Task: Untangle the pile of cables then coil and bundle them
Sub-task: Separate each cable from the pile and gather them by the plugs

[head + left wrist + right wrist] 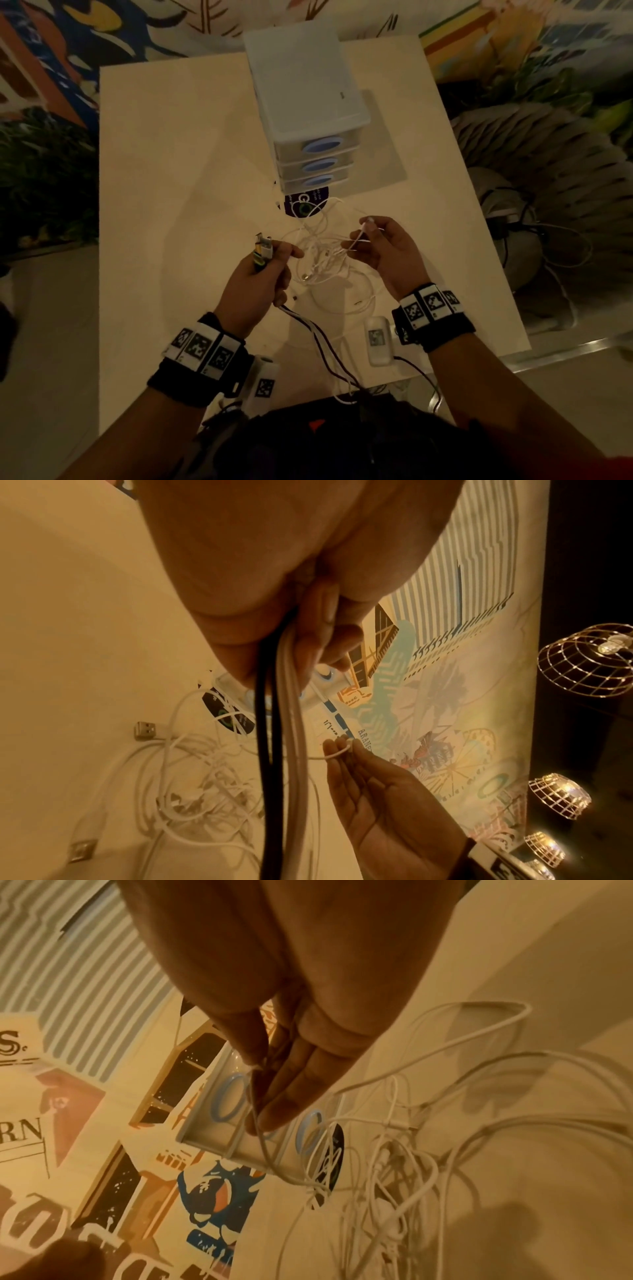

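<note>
- Cables point(325, 260): thin white tangle on the desk point(178, 164), between both hands.
- Left hand point(260, 284) grips several plug ends.
- Right hand point(387, 253) pinches one white strand.

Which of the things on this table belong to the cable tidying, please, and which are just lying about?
Part of the job:
- tangled white cables
- cable ends held in the left hand
- thin white cable pinched by the right hand

Just lying about:
- small drawer unit
- dark round sticker
</note>
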Demonstrator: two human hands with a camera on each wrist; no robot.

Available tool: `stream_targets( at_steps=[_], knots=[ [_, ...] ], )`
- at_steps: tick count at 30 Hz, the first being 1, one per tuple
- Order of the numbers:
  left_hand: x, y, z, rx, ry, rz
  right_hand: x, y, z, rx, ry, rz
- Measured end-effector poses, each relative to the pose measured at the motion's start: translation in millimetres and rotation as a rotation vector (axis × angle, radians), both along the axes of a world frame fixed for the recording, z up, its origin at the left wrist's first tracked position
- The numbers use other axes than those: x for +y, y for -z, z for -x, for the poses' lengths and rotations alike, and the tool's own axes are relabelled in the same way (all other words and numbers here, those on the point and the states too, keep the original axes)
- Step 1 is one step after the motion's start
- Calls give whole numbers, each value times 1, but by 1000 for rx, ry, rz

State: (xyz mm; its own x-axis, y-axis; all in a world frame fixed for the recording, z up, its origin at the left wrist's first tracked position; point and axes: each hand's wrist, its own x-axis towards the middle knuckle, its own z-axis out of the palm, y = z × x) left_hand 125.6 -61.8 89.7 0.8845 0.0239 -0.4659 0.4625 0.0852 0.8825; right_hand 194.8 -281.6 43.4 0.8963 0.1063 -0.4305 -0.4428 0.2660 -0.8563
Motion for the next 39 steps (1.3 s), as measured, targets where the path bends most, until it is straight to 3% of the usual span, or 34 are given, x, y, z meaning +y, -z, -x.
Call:
stream_targets(
  at_steps=[9, 14, 18, 24, 32, 39],
  knots=[
    [-11, 19, 2, 74, 37, -87, -26, -4, 22, 79, 33, -100],
    [-25, 42, -4, 241, 62, -132, -30, 2, 47, -41, -182, 32],
    [-41, 48, -12, 282, 139, -247, -24, 1, 58, -176, -362, 106],
    [-46, 53, -23, 342, 218, -371, -27, -10, 61, -190, -481, 90],
    [-51, 61, -28, 393, 143, -276, -43, -4, 67, -125, -526, 119],
    [-51, 64, -28, 419, 166, -284, -49, -24, 61, -223, -510, 7]
  ],
)
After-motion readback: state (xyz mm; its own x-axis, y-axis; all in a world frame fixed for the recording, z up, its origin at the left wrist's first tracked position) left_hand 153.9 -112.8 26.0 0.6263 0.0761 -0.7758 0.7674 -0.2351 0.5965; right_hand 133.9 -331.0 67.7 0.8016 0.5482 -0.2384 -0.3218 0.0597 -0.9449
